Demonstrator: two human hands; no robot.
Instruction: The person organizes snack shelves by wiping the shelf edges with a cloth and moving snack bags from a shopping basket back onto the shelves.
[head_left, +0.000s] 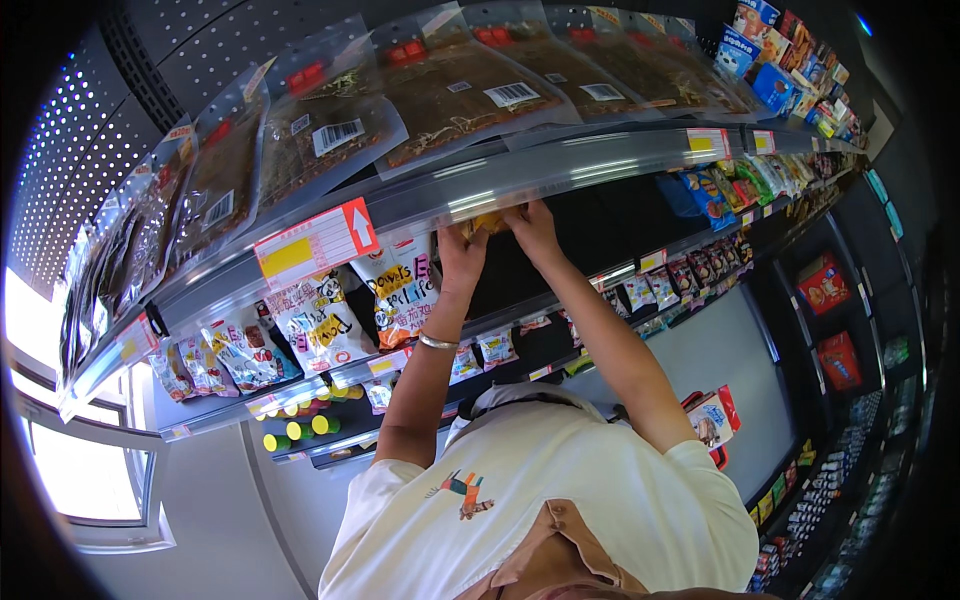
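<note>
My left hand (460, 259), with a silver bangle on its wrist, reaches under the front edge of the upper shelf (517, 176). Close beside it on the right is my right hand (532, 231). Between them the fingers of both grip a yellow-orange package (487, 222), mostly hidden by the shelf edge and the hands. Just left of my left hand, a white printed snack bag (405, 289) stands on the lower shelf. Another white snack bag (321, 322) stands farther left.
Clear bags of brown food (465, 82) line the upper shelf, whose edge carries a large price tag (316, 244). Colourful snack packets (709, 196) fill the lower shelf's right end. Lower down are yellow-lidded containers (300, 430). A red-handled basket (716, 456) is to the right.
</note>
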